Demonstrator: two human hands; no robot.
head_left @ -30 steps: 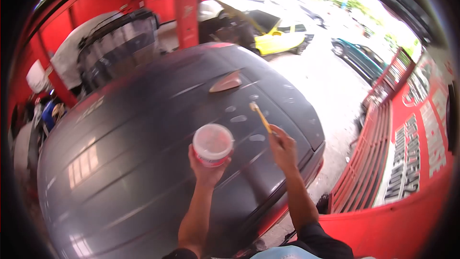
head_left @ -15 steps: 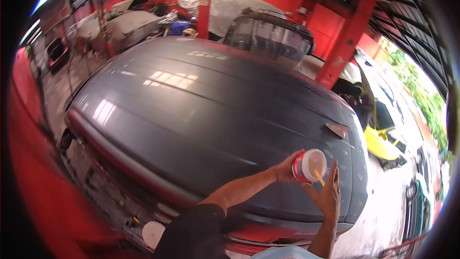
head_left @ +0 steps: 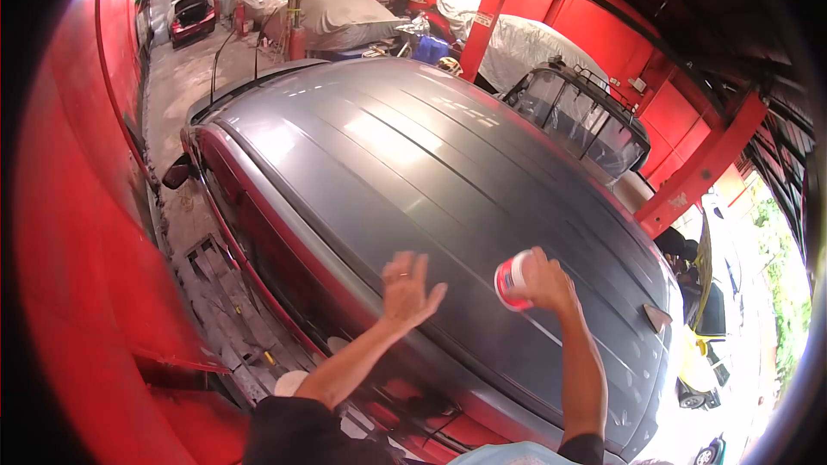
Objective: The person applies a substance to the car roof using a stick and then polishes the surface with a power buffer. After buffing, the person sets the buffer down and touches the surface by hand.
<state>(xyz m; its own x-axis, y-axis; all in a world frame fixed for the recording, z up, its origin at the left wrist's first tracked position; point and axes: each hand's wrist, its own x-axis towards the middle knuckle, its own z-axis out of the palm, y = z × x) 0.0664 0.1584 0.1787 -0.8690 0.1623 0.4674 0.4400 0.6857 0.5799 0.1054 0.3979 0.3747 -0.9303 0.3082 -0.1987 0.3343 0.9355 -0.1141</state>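
I look down on the grey roof (head_left: 413, 172) of a car. My right hand (head_left: 547, 282) is shut on a small white tub with a red band (head_left: 511, 280), held tilted on its side just above the rear part of the roof. The yellow stick is not in sight. Left of the tub, my left hand (head_left: 407, 291) hovers over the roof's near edge with its fingers spread and nothing in it. A shark-fin antenna (head_left: 656, 317) sits at the roof's rear, with pale patches (head_left: 622, 372) near it.
A red wall (head_left: 77, 232) runs close along the car's left side, above a slatted grating (head_left: 220, 310). Covered cars (head_left: 345, 17) and a dark vehicle with a roof rack (head_left: 586, 116) stand beyond. A red pillar (head_left: 706, 164) and a yellow car (head_left: 693, 357) are at the right.
The tub has passed from my left hand to my right, and the left hand has opened. The yellow stick has gone from sight. My view has swung left along the car.
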